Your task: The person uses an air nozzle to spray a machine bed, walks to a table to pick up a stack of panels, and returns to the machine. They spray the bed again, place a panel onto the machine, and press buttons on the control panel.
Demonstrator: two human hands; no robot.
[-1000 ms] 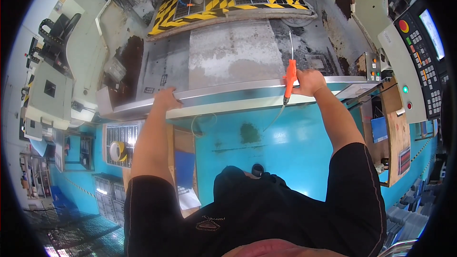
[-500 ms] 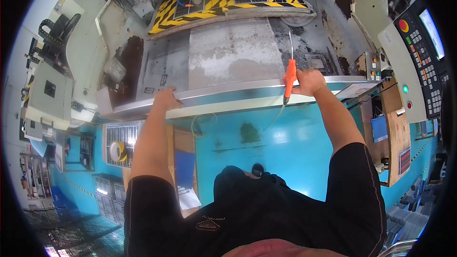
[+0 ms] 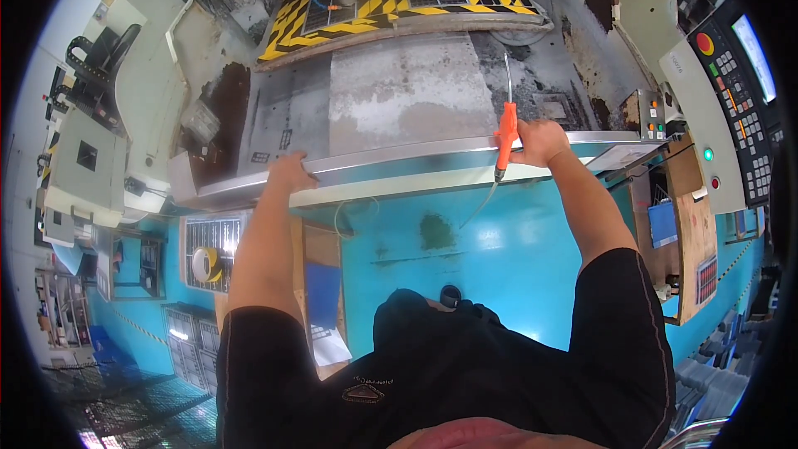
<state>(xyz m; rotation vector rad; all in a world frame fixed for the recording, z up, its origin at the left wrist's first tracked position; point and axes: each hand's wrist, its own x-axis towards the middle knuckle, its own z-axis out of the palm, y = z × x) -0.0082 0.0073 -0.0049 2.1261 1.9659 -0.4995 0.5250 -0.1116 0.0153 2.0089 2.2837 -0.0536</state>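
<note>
An orange air blow gun (image 3: 506, 129) stands over the machine's front sill, its thin metal nozzle pointing away from me. My right hand (image 3: 543, 143) is closed around its handle from the right; part of the grip hides behind the fingers. From its lower end a pale hose (image 3: 482, 206) hangs down on the near side of the sill. Farther left, my left hand (image 3: 291, 172) rests on the metal sill (image 3: 391, 155) with its thumb and fingers apart. Nothing shows in that hand.
Beyond the sill lies the stained machine bed (image 3: 411, 87), with a yellow-and-black striped table (image 3: 382, 0) under two spindle heads at the back. A control panel (image 3: 736, 91) stands at right, near a wooden cart (image 3: 694, 241). A tape roll (image 3: 204, 264) lies at lower left.
</note>
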